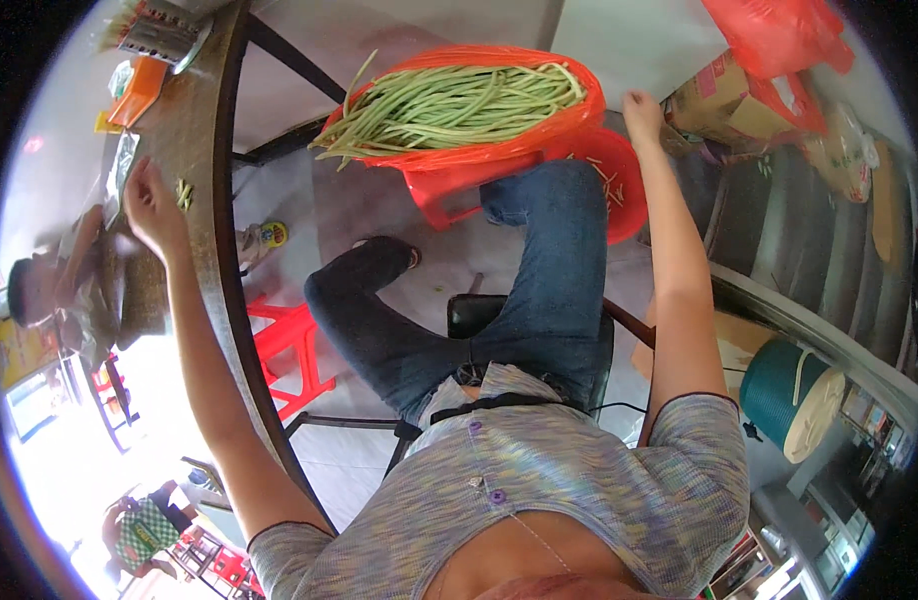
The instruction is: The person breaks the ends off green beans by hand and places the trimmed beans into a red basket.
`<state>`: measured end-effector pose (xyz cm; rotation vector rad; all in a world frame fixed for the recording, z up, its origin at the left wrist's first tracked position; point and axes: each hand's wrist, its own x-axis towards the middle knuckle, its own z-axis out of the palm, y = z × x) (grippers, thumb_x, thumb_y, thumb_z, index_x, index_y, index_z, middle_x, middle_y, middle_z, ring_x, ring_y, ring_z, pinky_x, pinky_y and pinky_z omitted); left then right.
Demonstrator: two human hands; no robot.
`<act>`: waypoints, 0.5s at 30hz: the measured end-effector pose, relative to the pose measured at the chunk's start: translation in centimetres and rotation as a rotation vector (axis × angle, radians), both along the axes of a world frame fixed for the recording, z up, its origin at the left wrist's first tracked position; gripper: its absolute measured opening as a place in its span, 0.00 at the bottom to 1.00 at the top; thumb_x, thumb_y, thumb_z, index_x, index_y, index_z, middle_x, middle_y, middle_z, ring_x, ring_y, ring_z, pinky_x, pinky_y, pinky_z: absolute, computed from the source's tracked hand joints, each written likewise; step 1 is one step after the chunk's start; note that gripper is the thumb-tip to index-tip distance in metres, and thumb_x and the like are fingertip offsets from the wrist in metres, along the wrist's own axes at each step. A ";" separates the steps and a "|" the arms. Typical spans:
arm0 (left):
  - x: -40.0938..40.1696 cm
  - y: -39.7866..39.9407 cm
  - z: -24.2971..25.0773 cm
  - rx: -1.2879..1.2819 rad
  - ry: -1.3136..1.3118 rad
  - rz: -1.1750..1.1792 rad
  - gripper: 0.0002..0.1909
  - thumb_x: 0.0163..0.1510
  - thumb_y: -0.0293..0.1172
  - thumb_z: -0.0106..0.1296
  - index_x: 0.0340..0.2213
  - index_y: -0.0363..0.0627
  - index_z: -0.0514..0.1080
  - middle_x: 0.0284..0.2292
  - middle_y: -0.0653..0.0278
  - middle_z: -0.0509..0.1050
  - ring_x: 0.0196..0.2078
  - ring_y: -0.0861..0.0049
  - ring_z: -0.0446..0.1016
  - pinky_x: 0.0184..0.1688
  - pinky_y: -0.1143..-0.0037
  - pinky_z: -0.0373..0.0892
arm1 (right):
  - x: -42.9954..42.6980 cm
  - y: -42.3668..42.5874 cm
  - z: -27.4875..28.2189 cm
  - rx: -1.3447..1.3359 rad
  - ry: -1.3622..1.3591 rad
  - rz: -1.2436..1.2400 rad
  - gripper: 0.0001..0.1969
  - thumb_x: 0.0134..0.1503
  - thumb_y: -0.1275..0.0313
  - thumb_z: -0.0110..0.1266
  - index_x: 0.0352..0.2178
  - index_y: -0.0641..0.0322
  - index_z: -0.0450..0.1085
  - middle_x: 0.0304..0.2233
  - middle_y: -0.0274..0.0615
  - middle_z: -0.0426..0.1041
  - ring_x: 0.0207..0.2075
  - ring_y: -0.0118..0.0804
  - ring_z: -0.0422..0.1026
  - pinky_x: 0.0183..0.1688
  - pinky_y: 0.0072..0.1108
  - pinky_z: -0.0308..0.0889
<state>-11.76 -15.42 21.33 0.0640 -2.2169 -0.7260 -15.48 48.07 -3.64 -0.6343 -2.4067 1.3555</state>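
My left hand (152, 206) is above the dark wooden table (211, 142), its fingers loosely curled and nothing visible in them. Just right of it, a few short cut pieces of green bean (184, 193) lie on the tabletop. My right hand (642, 114) is raised beyond the rim of a red plastic basin (630, 202), fingers curled in; whether they hold anything is hidden. Small bean scraps (612, 189) are in that basin. Before my knees, long green beans (459, 109) fill an open red plastic bag (496, 150), which rests on a red plastic stool (436, 195).
An orange container (137, 91) and a perforated metal utensil holder (162, 34) stand at the table's far end. A cardboard box (718, 97) is at the far right, near steps (789, 217). A teal drink cooler (781, 394) is at my right. A person (72, 285) is beyond the table.
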 end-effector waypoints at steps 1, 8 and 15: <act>0.4 1.8 0.4 0.007 0.029 -0.056 0.10 0.51 0.31 0.48 0.35 0.40 0.71 0.28 0.64 0.71 0.29 0.81 0.68 0.32 0.80 0.64 | -1.0 -3.3 2.2 0.215 0.104 0.075 0.13 0.46 0.68 0.49 0.31 0.66 0.69 0.28 0.48 0.71 0.29 0.44 0.70 0.31 0.28 0.64; 1.9 10.6 -1.9 -0.308 -0.102 -0.396 0.05 0.45 0.25 0.52 0.28 0.42 0.71 0.25 0.62 0.70 0.29 0.71 0.69 0.32 0.76 0.66 | -0.5 -22.0 6.6 0.734 0.213 0.967 0.06 0.46 0.68 0.50 0.25 0.58 0.69 0.27 0.42 0.68 0.34 0.43 0.68 0.34 0.31 0.64; 2.4 11.6 -4.3 -0.252 -0.369 -0.706 0.06 0.47 0.31 0.51 0.26 0.41 0.71 0.25 0.62 0.71 0.27 0.68 0.69 0.30 0.73 0.67 | 0.4 -27.7 3.6 0.767 0.087 0.787 0.06 0.43 0.69 0.54 0.22 0.57 0.67 0.27 0.39 0.65 0.35 0.40 0.68 0.32 0.31 0.65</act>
